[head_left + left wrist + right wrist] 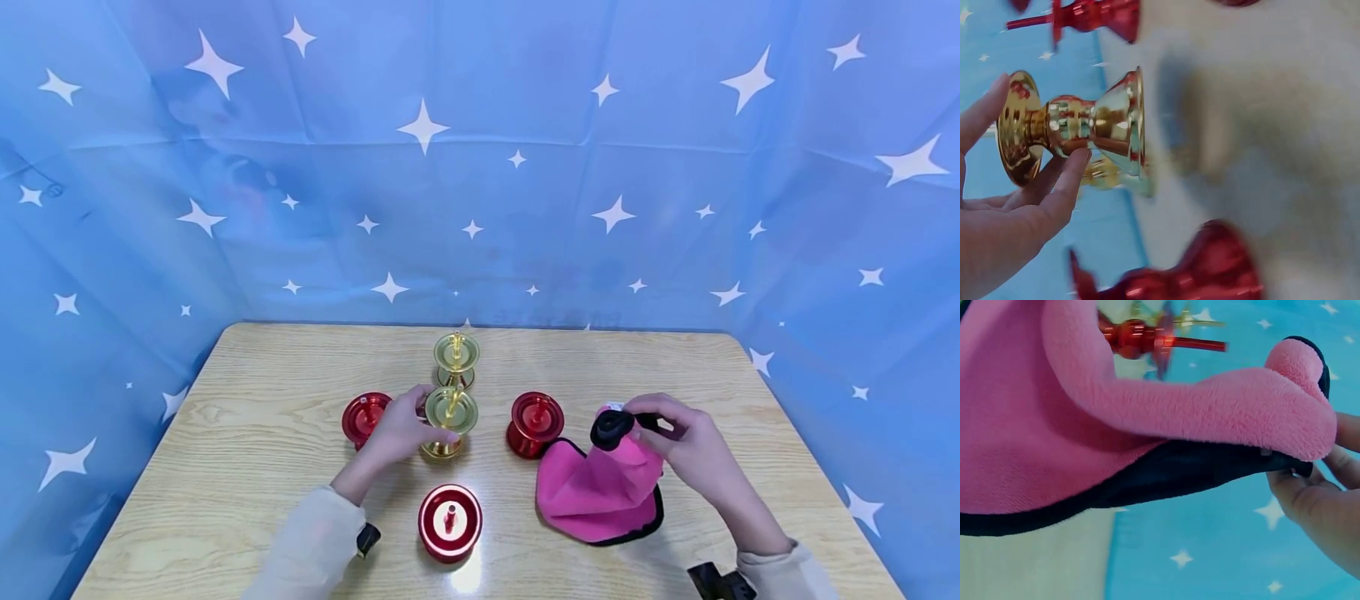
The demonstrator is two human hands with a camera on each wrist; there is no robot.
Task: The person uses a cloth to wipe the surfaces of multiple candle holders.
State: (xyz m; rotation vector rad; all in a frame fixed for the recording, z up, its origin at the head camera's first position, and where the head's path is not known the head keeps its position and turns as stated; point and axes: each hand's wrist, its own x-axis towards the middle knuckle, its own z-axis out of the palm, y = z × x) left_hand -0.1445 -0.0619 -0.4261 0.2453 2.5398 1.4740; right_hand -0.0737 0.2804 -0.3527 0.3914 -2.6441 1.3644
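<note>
My left hand (408,427) grips a gold candle holder (1072,125) with an upright pin, its thumb and fingers around the cup and stem. In the left wrist view, the holder's flared base hangs close over the table. A second gold holder (457,354) stands just behind. Red candle holders stand on both sides, one (363,418) partly behind the left hand and another (537,423) to the right. Between finger and thumb, my right hand (693,446) pinches a gathered corner of a pink cloth (596,493) with black edging. The cloth drapes down onto the table.
A third red holder (450,523) stands near the front of the wooden table (225,492), between the two forearms. A blue curtain (495,192) with white stars hangs behind the table and along its sides.
</note>
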